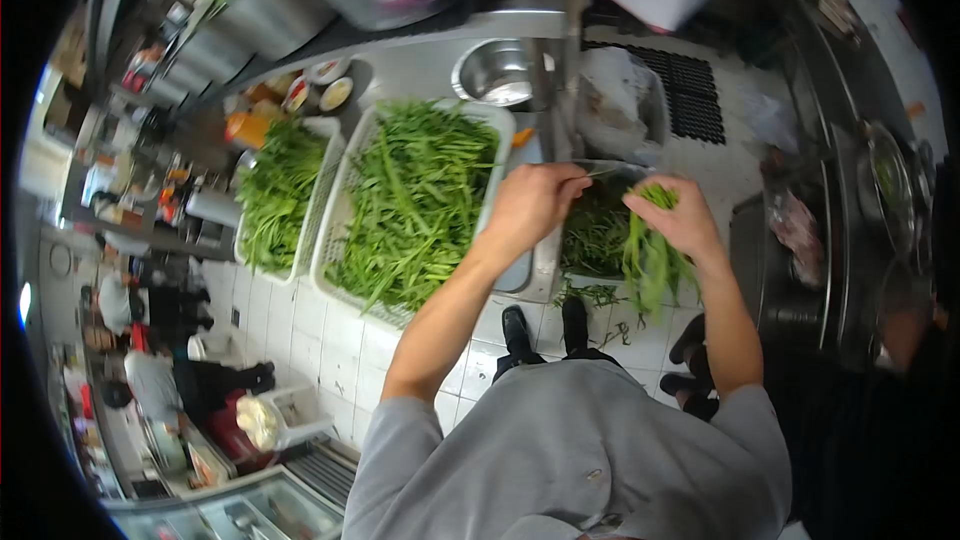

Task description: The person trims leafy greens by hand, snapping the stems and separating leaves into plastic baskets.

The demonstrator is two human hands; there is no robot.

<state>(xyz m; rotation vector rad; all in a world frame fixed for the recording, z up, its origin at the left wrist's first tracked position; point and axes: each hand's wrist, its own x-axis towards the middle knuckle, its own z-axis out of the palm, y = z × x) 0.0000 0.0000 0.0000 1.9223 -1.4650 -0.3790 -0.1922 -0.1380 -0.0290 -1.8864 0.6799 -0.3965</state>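
My right hand [685,220] is closed around a bunch of leafy greens [650,265], whose leaves hang down below the fingers. To its left, my left hand [540,202] pinches what looks like a thin green stem [602,172]. Below and between both hands is a dark bin [590,272] with loose greens [598,235] inside. Beside my left forearm, a white plastic basket [322,258] is heaped with long-leaved greens [420,200]. A second white basket [312,235] of greens stands farther left.
A steel bowl [495,72] sits on the counter behind the large basket. Past the bin stands a tub lined with clear plastic [615,105]. Fallen leaves [595,293] lie on the tiles near my shoes [575,325]. Other people [160,390] stand at the left; another person's shoes [685,380] are close on my right.
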